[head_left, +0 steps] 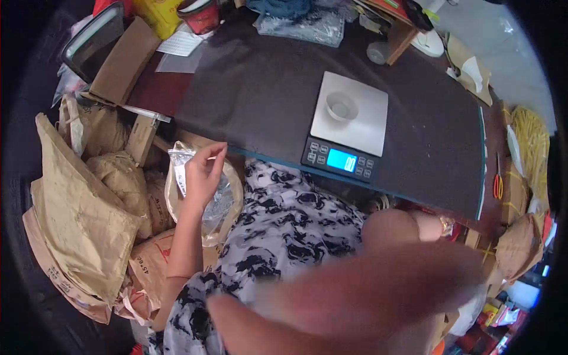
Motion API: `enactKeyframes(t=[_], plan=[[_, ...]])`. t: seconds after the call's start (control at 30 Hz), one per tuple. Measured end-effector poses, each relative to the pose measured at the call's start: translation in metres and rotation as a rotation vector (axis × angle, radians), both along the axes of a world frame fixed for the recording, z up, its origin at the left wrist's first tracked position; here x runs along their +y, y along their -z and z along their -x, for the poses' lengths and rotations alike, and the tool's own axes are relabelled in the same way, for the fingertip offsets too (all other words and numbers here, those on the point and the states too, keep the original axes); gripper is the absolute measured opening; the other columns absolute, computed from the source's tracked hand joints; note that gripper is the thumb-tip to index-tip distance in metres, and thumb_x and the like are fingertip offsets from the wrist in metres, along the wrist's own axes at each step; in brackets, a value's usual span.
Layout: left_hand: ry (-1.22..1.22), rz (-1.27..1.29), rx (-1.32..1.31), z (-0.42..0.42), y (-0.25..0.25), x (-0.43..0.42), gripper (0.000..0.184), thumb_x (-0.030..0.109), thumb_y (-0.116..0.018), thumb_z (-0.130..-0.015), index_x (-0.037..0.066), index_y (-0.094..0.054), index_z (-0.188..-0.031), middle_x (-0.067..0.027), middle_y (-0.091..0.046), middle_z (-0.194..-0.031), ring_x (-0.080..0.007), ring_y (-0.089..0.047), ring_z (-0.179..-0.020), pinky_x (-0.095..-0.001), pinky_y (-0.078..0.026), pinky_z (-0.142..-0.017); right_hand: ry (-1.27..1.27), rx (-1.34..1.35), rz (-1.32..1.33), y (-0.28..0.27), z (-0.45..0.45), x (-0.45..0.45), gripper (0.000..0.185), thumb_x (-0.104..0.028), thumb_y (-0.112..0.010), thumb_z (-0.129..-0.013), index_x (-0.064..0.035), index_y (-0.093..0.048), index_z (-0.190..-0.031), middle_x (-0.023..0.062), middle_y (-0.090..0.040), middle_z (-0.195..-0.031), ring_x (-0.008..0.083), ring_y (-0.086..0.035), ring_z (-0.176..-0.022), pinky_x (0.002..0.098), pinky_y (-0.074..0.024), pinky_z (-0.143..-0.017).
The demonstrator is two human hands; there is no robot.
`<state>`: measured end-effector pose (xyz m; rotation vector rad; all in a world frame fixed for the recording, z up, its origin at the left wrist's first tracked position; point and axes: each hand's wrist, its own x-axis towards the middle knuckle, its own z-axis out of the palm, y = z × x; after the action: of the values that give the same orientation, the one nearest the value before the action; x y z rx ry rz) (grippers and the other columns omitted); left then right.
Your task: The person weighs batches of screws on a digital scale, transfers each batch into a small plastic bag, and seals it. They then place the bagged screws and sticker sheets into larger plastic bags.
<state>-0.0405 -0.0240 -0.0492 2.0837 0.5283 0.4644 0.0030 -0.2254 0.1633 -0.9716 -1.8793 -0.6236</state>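
My left hand (204, 170) is raised over an open paper sack (238, 201) lined with clear plastic. Its fingers are drawn together in a pinch, and whatever they may hold is too small to make out. Close to the camera, my right hand (378, 290) is a large blur across the lower right, its fingers smeared by motion. On the dark table mat stands a digital scale (364, 121) with a lit blue display (341, 160). A small translucent cup (342, 107) sits on its plate; neither hand touches the scale.
Brown paper sacks (89, 219) are piled at the left beside a cardboard box (125, 62). Clear plastic packets (302, 26) lie at the table's far edge. Orange-handled scissors (497, 184) and a yellow twine bundle (529, 136) are at the right.
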Motion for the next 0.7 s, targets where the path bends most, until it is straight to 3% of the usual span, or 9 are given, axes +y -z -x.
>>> enactKeyframes(t=[0.13, 0.17, 0.27, 0.3, 0.33, 0.53, 0.63, 0.7], plan=[[-0.015, -0.165, -0.077, -0.006, -0.003, 0.015, 0.021, 0.007, -0.061, -0.09, -0.002, -0.065, -0.108, -0.0145, -0.069, -0.098, -0.0207, -0.068, -0.089, -0.0294, -0.053, -0.074, -0.007, -0.031, 0.19, 0.001, -0.006, 0.008, 0.008, -0.013, -0.059, -0.07, -0.0046, -0.061, -0.073, 0.0062, -0.055, -0.072, 0.0223, -0.061, -0.08, 0.0455, -0.047, -0.085], [-0.001, -0.069, -0.019, -0.004, -0.003, 0.023, 0.029, 0.006, -0.061, -0.09, -0.001, -0.058, -0.118, -0.0104, -0.066, -0.108, -0.0167, -0.062, -0.101, -0.0308, -0.049, -0.087, -0.006, -0.036, 0.226, 0.002, -0.009, 0.012, 0.009, -0.013, -0.059, -0.07, -0.0048, -0.061, -0.073, 0.0057, -0.055, -0.072, 0.0214, -0.061, -0.08, 0.0456, -0.0465, -0.086], [-0.042, -0.311, -0.104, -0.011, -0.009, 0.055, 0.046, 0.005, -0.064, -0.086, 0.002, -0.049, -0.129, -0.0121, -0.057, -0.125, -0.0205, -0.055, -0.115, -0.0332, -0.045, -0.093, 0.012, -0.017, 0.361, 0.02, -0.023, 0.02, 0.011, -0.015, -0.06, -0.07, -0.0056, -0.062, -0.076, 0.0042, -0.055, -0.072, 0.0187, -0.06, -0.08, 0.046, -0.0448, -0.09], [-0.082, -0.334, -0.116, -0.017, -0.018, 0.073, 0.058, 0.007, -0.068, -0.08, 0.0, -0.044, -0.132, -0.0193, -0.049, -0.131, -0.0319, -0.048, -0.123, -0.038, -0.04, -0.102, 0.015, 0.026, 0.409, 0.031, -0.03, 0.022, 0.012, -0.016, -0.061, -0.07, -0.0058, -0.062, -0.077, 0.0037, -0.055, -0.072, 0.0178, -0.06, -0.08, 0.0461, -0.0442, -0.092], [-0.118, -0.452, -0.152, -0.023, -0.024, 0.1, 0.063, 0.005, -0.069, -0.079, -0.001, -0.04, -0.134, -0.0214, -0.045, -0.134, -0.034, -0.043, -0.127, -0.0385, -0.035, -0.106, 0.008, 0.096, 0.443, 0.043, -0.039, 0.026, 0.015, -0.014, -0.06, -0.068, -0.0044, -0.063, -0.079, 0.0036, -0.054, -0.072, 0.019, -0.058, -0.079, 0.0457, -0.0425, -0.093], [-0.478, -0.997, -0.357, -0.07, -0.12, 0.283, 0.076, 0.005, -0.072, -0.073, -0.005, -0.032, -0.136, -0.0256, -0.038, -0.136, -0.0386, -0.037, -0.13, -0.0404, -0.029, -0.11, 0.028, 0.276, 0.721, 0.065, -0.086, 0.023, 0.021, -0.006, -0.063, -0.068, -0.0088, -0.066, -0.089, 0.0025, -0.058, -0.077, 0.0175, -0.059, -0.082, 0.0441, -0.041, -0.094], [-0.725, -1.014, -0.38, -0.079, -0.146, 0.359, 0.071, 0.008, -0.068, -0.076, -0.006, -0.033, -0.135, -0.0267, -0.04, -0.134, -0.0389, -0.042, -0.124, -0.0408, -0.033, -0.107, 0.177, 0.338, 0.85, 0.071, -0.105, 0.013, 0.027, 0.001, -0.062, -0.066, -0.01, -0.069, -0.089, 0.0023, -0.062, -0.08, 0.0178, -0.062, -0.083, 0.042, -0.0422, -0.093], [-0.871, -0.716, -0.549, -0.078, -0.134, 0.427, 0.065, 0.009, -0.064, -0.079, -0.007, -0.034, -0.134, -0.0266, -0.041, -0.133, -0.0373, -0.046, -0.12, -0.0405, -0.036, -0.104, 0.282, 0.382, 0.897, 0.08, -0.117, 0.005, 0.031, 0.005, -0.06, -0.064, -0.0103, -0.07, -0.089, 0.0023, -0.065, -0.081, 0.0185, -0.063, -0.082, 0.041, -0.0428, -0.092]])
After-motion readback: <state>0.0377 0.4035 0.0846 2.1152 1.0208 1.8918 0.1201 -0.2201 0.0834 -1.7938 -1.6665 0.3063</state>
